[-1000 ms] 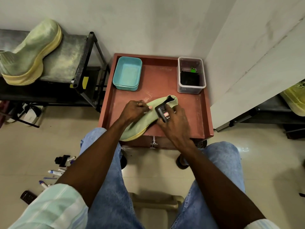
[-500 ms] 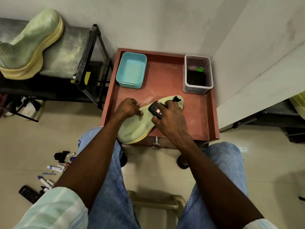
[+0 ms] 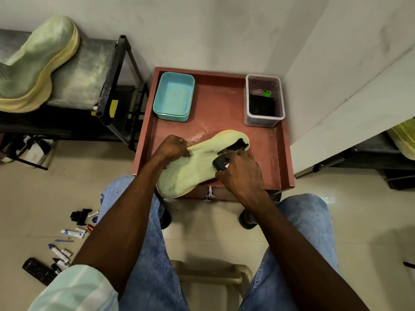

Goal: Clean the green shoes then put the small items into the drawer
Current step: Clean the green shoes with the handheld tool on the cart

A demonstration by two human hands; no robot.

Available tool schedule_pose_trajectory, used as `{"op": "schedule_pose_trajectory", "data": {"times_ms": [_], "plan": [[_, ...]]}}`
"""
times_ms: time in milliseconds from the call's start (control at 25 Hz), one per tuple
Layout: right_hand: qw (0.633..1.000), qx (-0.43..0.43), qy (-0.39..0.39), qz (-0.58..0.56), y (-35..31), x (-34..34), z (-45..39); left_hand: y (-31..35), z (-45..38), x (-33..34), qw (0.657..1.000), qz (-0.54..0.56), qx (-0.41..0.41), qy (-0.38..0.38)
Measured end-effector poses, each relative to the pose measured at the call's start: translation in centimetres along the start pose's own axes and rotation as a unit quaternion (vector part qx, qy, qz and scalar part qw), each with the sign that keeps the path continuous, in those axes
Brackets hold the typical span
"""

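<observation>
The red table (image 3: 224,104) carries a teal tub (image 3: 174,96) at its back-left corner and a clear box (image 3: 263,101) at its back-right, as it did a second ago. The green shoe (image 3: 193,167) lies across the front edge, toe hanging over it toward the person, opening toward the box; a second one (image 3: 38,61) waits on the rack (image 3: 107,77) to the left. Since a second ago the shoe has turned slightly and the right hand (image 3: 241,173) has slid a little nearer the opening, fingers curled round a small black brush (image 3: 221,162) pressed on the upper. The left hand (image 3: 173,147) still pinches the fabric at the shoe's far side, steadying it. So scrubbing seems mid-course, likely working toward the collar. The small items (image 3: 67,234) lie scattered on the floor at the left, untouched; the drawer knob (image 3: 210,193) shows below the front edge, drawer closed.
</observation>
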State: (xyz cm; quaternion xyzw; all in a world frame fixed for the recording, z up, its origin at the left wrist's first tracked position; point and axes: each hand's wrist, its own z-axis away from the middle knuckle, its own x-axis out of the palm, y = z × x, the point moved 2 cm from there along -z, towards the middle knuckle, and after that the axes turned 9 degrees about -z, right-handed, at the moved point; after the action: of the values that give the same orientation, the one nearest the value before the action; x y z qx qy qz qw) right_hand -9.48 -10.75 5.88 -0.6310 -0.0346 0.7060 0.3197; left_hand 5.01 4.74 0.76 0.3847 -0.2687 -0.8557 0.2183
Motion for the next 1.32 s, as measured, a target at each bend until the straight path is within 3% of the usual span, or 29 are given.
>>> {"op": "schedule_pose_trajectory", "data": {"times_ms": [120,200,320,480,680,760,920,1080,1240,1320], "plan": [[1.000,0.009,-0.008,-0.013,0.0,0.0,0.0,-0.2,0.0,-0.4,0.998,0.034,-0.002,-0.047],[0.997,0.014,0.049,-0.058,-0.4,-0.8,-0.3,-0.2,0.1,-0.3,0.998,0.042,-0.005,-0.051],[0.981,-0.029,0.148,-0.119,-2.2,-0.8,-1.3,0.1,0.2,0.1,0.999,0.033,0.024,-0.022],[0.986,-0.098,0.129,-0.042,-3.1,1.5,-2.8,0.7,0.9,0.3,0.998,-0.012,0.046,0.036],[0.977,0.027,0.211,-0.025,1.2,-0.8,-4.3,1.3,1.9,0.6,0.991,-0.048,0.094,0.083],[0.981,0.019,0.192,-0.033,-0.1,-0.4,-4.0,1.3,2.4,0.9,0.988,-0.058,0.101,0.105],[0.988,-0.084,0.121,-0.039,-2.3,1.0,-2.8,1.1,3.0,0.7,0.983,-0.067,0.111,0.132],[0.980,0.018,0.190,-0.047,1.1,-1.4,-3.6,0.9,3.5,0.6,0.982,-0.068,0.110,0.135],[0.988,-0.094,0.096,-0.080,-3.1,1.7,-1.9,0.6,3.9,0.7,0.980,-0.076,0.119,0.138],[0.988,-0.058,0.137,-0.042,-0.9,0.0,-2.9,0.4,3.9,0.7,0.979,-0.078,0.112,0.149]]}}
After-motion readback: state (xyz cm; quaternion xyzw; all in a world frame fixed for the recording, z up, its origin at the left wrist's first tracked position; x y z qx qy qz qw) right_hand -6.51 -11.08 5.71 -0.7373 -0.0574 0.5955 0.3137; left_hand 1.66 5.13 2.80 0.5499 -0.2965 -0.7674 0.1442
